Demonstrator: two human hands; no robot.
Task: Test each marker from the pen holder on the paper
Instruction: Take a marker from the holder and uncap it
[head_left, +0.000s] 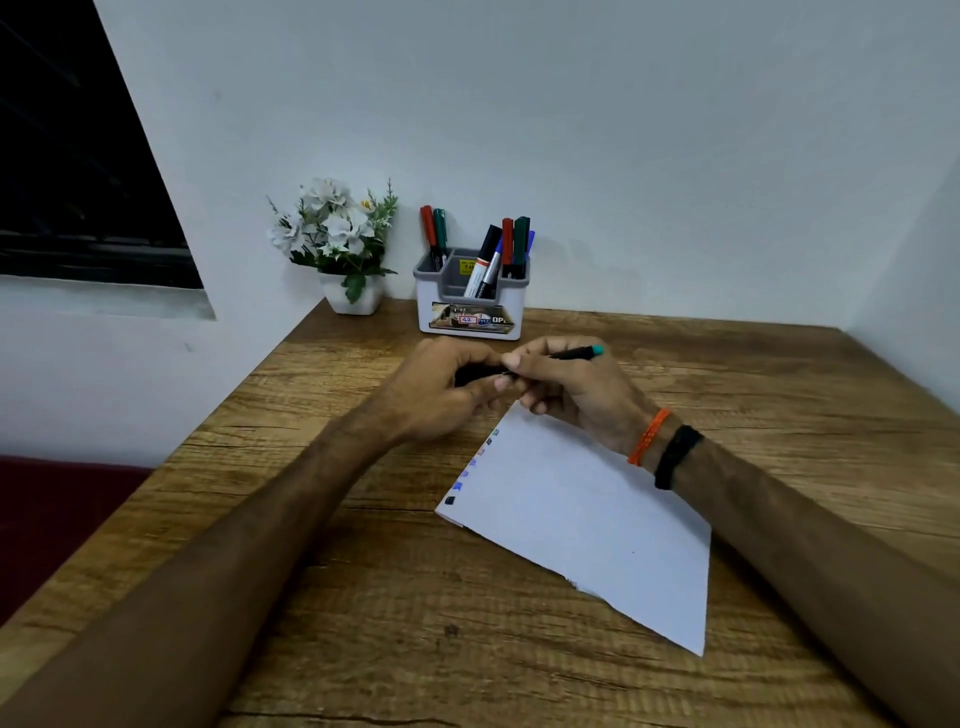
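A white and grey pen holder stands at the back of the wooden table, with several red, green, blue and black markers upright in its compartments. My right hand grips a thin black marker with a teal end. My left hand is closed around its other end, where a dark cap shows between the fingers. Both hands hover just above the far corner of a white sheet of paper. Several small coloured marks run along the paper's left edge.
A white pot of artificial white flowers sits left of the holder, against the wall. The table's left edge drops to a dark red surface. A dark window is at upper left. Orange and black bands circle my right wrist.
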